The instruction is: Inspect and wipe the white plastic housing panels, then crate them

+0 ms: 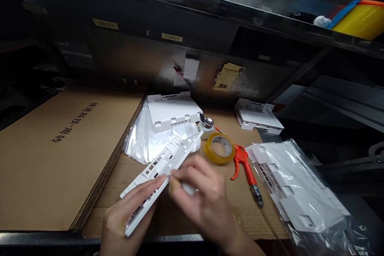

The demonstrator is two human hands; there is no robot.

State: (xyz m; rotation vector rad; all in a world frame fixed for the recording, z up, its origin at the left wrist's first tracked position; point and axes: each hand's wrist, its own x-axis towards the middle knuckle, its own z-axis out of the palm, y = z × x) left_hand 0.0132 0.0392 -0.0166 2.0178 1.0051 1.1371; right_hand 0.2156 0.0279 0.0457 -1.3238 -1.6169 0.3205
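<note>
My left hand grips a white plastic housing from below left, its thumb along the slotted edge. The housing is tilted, with rows of port cut-outs facing up. At its near long edge, my right hand is closed in a pinch, slightly blurred by motion. Something small and whitish shows under its fingers, too unclear to name. Just beyond the hands lie a roll of yellow tape and a red air blow gun with its hose running towards me.
Flattened cardboard is stacked at left. Clear plastic bags lie under another white housing. A small pot with a metal lid stands behind the tape. More housings are at back right and bagged at right. A shelf overhangs.
</note>
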